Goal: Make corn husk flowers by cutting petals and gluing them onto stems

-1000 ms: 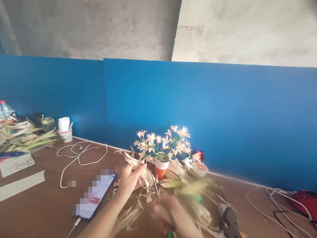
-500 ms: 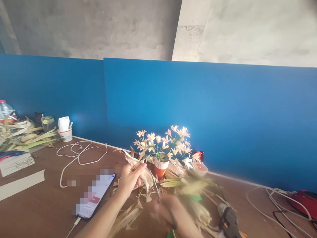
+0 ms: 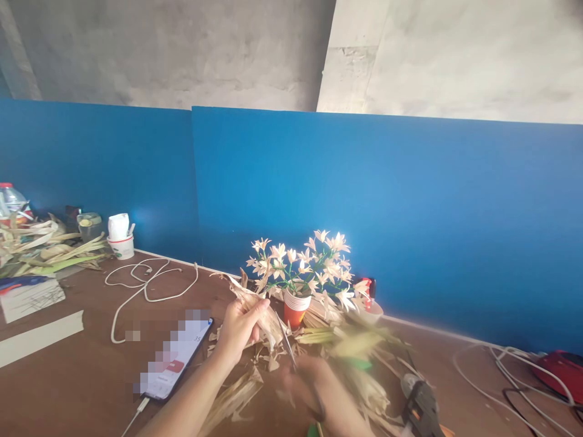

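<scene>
My left hand (image 3: pixel 243 328) pinches a dried corn husk (image 3: pixel 268 321) between thumb and fingers. My right hand (image 3: pixel 307 382), partly blurred, is closed on a pair of scissors (image 3: pixel 288 345); their blades point up at the husk's right edge. Whether the blades touch the husk I cannot tell. Just behind the hands stands a red and white paper cup (image 3: pixel 295 311) holding pale star-shaped husk flowers (image 3: pixel 303 264) on green stems. Loose husk scraps (image 3: pixel 239 391) lie on the table below my hands.
A phone (image 3: pixel 175 364) with a plugged-in cable lies left of my forearm. A glue gun (image 3: pixel 421 403) and green husks (image 3: pixel 364 343) lie to the right. More husks (image 3: pixel 50 246) and a white cup (image 3: pixel 121 246) are far left. A blue partition (image 3: pixel 364 182) rises behind.
Almost nothing differs. The view has shifted very slightly, while both hands, the husk and the scissors keep their places.
</scene>
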Action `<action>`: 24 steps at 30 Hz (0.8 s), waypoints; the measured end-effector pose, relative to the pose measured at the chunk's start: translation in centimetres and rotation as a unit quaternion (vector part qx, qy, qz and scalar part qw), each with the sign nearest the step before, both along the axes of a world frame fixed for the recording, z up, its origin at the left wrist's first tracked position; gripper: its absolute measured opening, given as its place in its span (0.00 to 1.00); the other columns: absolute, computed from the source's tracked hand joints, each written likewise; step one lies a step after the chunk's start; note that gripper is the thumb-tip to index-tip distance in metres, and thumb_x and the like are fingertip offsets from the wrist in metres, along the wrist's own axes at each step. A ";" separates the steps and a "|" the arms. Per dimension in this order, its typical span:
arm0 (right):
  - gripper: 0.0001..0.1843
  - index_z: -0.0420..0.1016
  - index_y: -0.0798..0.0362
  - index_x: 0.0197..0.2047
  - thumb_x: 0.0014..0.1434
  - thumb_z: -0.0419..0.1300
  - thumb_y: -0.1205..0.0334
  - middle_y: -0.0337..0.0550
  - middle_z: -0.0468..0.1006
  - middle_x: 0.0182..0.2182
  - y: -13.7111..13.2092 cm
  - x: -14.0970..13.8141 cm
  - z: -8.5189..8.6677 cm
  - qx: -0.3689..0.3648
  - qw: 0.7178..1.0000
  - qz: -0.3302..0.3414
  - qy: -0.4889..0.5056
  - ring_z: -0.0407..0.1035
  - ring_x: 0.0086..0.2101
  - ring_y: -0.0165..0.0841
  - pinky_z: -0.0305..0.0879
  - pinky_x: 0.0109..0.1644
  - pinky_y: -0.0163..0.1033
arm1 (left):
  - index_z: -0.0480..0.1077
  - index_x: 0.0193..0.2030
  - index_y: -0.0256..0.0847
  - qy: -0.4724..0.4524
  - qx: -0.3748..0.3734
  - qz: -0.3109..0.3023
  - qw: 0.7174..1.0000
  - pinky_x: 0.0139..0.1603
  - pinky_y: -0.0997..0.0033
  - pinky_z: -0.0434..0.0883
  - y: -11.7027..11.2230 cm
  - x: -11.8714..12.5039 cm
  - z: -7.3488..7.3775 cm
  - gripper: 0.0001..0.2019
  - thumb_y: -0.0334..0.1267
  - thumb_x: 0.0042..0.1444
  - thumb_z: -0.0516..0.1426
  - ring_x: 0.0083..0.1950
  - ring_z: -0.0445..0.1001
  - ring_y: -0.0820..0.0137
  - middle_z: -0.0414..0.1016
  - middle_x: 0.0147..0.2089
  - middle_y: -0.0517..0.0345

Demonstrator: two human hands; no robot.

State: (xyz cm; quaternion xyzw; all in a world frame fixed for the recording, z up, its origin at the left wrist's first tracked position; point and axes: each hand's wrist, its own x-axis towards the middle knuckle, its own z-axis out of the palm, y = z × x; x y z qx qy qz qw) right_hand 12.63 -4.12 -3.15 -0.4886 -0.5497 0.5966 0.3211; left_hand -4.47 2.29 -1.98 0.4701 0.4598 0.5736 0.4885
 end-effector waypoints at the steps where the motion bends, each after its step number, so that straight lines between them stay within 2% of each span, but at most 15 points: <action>1: 0.30 0.71 0.57 0.29 0.38 0.67 0.37 0.30 0.63 0.15 0.0 0.0 0.0 -0.002 1.000 0.000 -0.003 0.50 0.13 0.20 0.44 0.15 0.29 | 0.66 0.22 0.38 -0.001 0.001 -0.001 1.000 0.12 0.82 0.50 0.0 0.0 0.0 0.20 0.54 0.45 0.63 0.10 0.55 0.81 0.59 0.10 0.70; 6: 0.28 0.72 0.57 0.29 0.40 0.67 0.38 0.30 0.63 0.15 -0.1 0.3 0.2 -0.028 0.999 -0.002 0.021 0.50 0.14 0.20 0.43 0.16 0.29 | 0.67 0.23 0.38 0.014 -0.002 -0.013 1.000 0.12 0.82 0.49 0.0 -0.3 0.1 0.19 0.53 0.45 0.63 0.10 0.54 0.81 0.57 0.09 0.71; 13: 0.20 0.74 0.57 0.26 0.43 0.69 0.48 0.29 0.59 0.14 -0.1 0.8 -0.4 0.018 1.000 0.015 0.008 0.50 0.15 0.20 0.45 0.17 0.28 | 0.69 0.26 0.37 0.021 -0.013 -0.034 0.999 0.12 0.82 0.48 0.2 -0.5 0.3 0.19 0.53 0.45 0.63 0.09 0.55 0.81 0.63 0.11 0.68; 18: 0.20 0.73 0.57 0.25 0.43 0.69 0.48 0.28 0.57 0.13 0.0 0.9 -0.5 0.009 0.999 0.036 0.016 0.49 0.14 0.20 0.44 0.16 0.28 | 0.69 0.24 0.37 0.025 -0.009 -0.042 0.999 0.13 0.81 0.49 0.1 -0.7 0.6 0.18 0.52 0.45 0.63 0.09 0.55 0.81 0.62 0.10 0.69; 24: 0.22 0.71 0.56 0.25 0.40 0.68 0.44 0.28 0.59 0.12 -0.1 0.5 0.0 -0.009 1.000 0.019 -0.003 0.51 0.13 0.21 0.45 0.15 0.28 | 0.69 0.25 0.37 0.027 -0.014 -0.045 0.999 0.12 0.82 0.49 0.0 -0.5 0.5 0.17 0.51 0.46 0.63 0.09 0.55 0.81 0.64 0.11 0.68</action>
